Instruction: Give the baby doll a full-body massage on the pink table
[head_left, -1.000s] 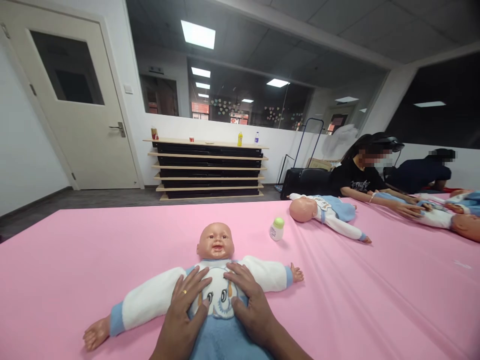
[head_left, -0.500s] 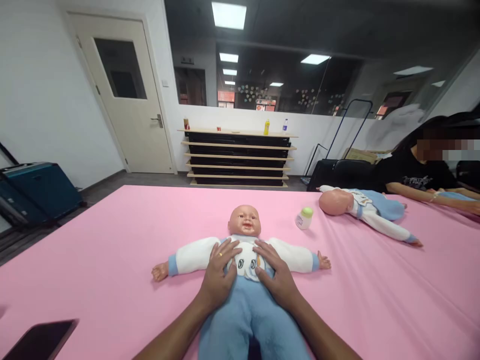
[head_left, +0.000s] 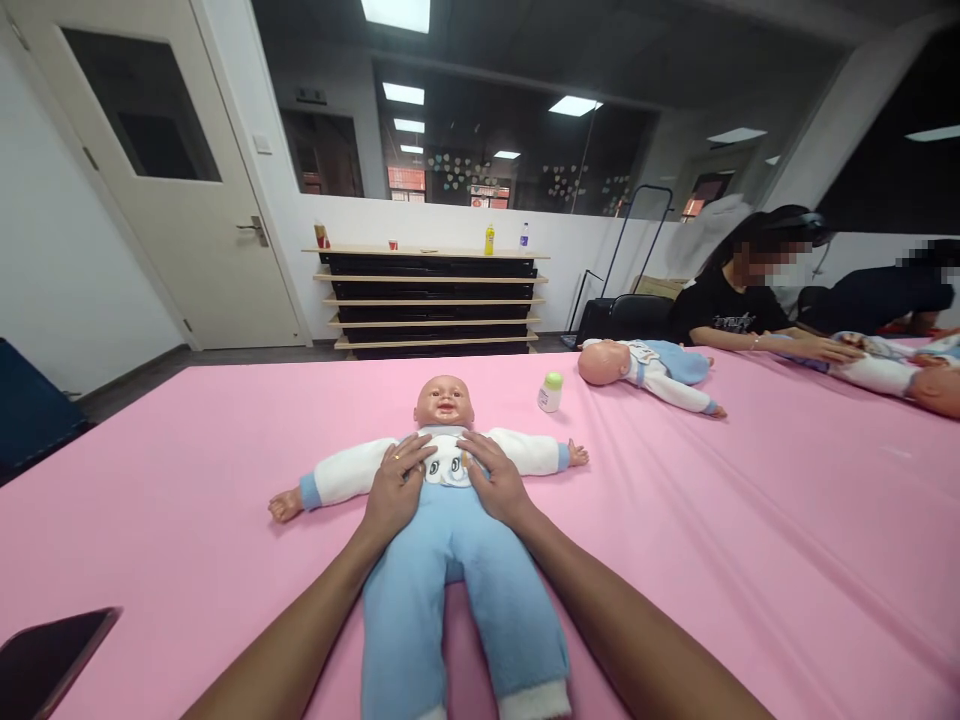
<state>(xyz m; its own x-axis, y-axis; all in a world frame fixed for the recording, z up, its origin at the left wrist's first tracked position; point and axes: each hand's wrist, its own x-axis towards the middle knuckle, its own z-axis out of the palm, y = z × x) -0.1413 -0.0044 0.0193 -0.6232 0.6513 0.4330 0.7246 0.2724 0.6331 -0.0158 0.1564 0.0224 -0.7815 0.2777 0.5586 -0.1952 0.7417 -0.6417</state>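
A baby doll (head_left: 448,525) in a white and light-blue outfit lies on its back on the pink-covered table (head_left: 187,480), arms spread out and head away from me. My left hand (head_left: 397,482) rests flat on the left side of its chest, fingers stretched out, a ring on one finger. On the other side of the chest lies my right hand (head_left: 495,477), also flat with fingers extended. Between them shows the printed face with two eyes on the doll's top. Neither hand grips anything. A small white jar with a green lid (head_left: 550,393) stands beyond the doll's right-hand arm.
A second doll (head_left: 660,370) lies at the far right. Behind it a person in black (head_left: 739,310) handles another doll (head_left: 885,375); one more person sits farther right. A dark phone (head_left: 52,655) lies at the near left. Stacked shelves (head_left: 435,275) stand beyond the table.
The view has turned right and tilted, so the scene shifts left and more of the doll's legs and the people at the right show. Both hands stay on the doll's chest.
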